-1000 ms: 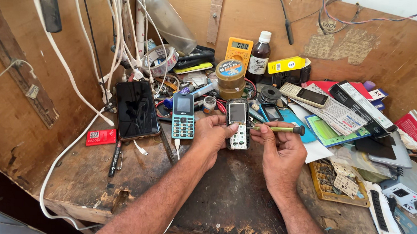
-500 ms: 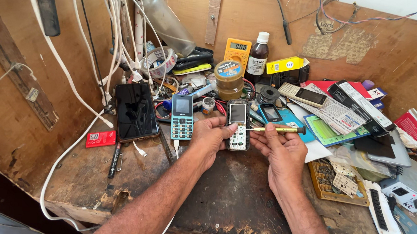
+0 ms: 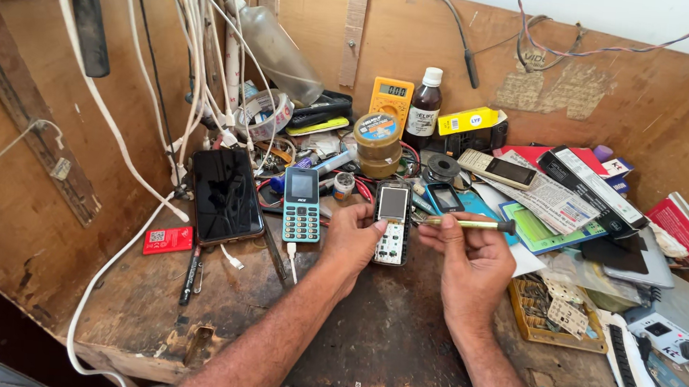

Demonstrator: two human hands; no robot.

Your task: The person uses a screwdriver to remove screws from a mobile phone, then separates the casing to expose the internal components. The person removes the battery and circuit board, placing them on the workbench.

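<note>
My left hand (image 3: 351,238) grips a small keypad phone (image 3: 392,223) with its front cover off, white key pads showing, held upright over the worn wooden bench (image 3: 150,317). My right hand (image 3: 473,259) pinches a brass-coloured screwdriver (image 3: 472,224) with a black end cap, lying level, its tip pointing left at the phone's right edge. A teal keypad phone (image 3: 302,205) lies just left of my left hand, and a black smartphone (image 3: 225,195) lies farther left.
White cables (image 3: 132,162) hang down the left wall. Behind the hands stand a yellow multimeter (image 3: 391,98), a brown bottle (image 3: 422,114), a round tin (image 3: 378,143) and a solder reel (image 3: 442,168). Boxes, papers, a parts tray (image 3: 550,313) and a white remote (image 3: 632,363) crowd the right.
Both hands have stayed nearly in place. The screwdriver has levelled out, with its tip now at the phone's right edge. The view has shifted slightly.
</note>
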